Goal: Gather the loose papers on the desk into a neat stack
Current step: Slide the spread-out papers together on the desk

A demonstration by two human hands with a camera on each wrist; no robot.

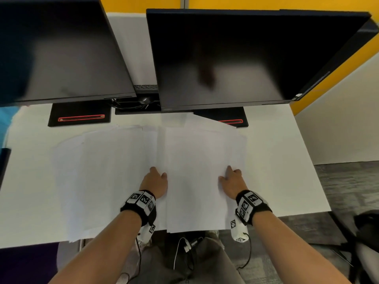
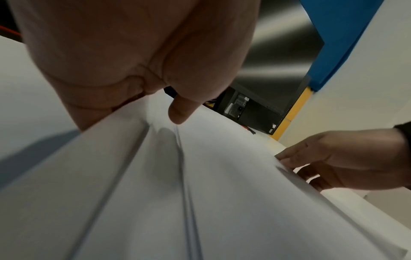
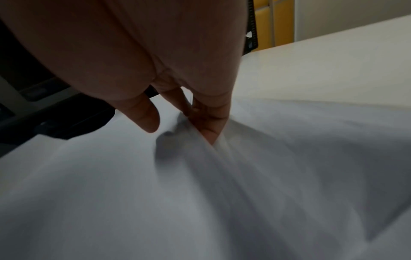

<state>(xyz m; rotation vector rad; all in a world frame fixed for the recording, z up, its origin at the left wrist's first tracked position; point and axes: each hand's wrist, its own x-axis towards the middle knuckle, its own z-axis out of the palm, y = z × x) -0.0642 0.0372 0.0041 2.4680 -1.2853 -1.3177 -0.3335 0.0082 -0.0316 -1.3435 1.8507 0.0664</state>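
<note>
Loose white papers (image 1: 114, 171) lie fanned across the white desk (image 1: 276, 160), some overlapping and one skewed at the back. A top sheaf (image 1: 194, 177) sits in the middle. My left hand (image 1: 155, 180) is at its left edge. In the left wrist view the fingers of that left hand (image 2: 142, 98) slip under the papers (image 2: 222, 193) and the thumb hovers just above. My right hand (image 1: 232, 181) is at the right edge, seen as the right hand (image 2: 333, 158) with straight fingers against the sheets. In the right wrist view the right hand (image 3: 181, 132) has fingertips tucked into the papers (image 3: 133, 193) and the thumb free.
Two dark monitors (image 1: 225, 58) hang over the back of the desk. Their black stand bases (image 1: 80, 116) have red lines, and the right base is partly under a sheet. Papers overhang the desk's front edge (image 1: 30, 242). A chair (image 1: 365, 232) stands on the floor to the right.
</note>
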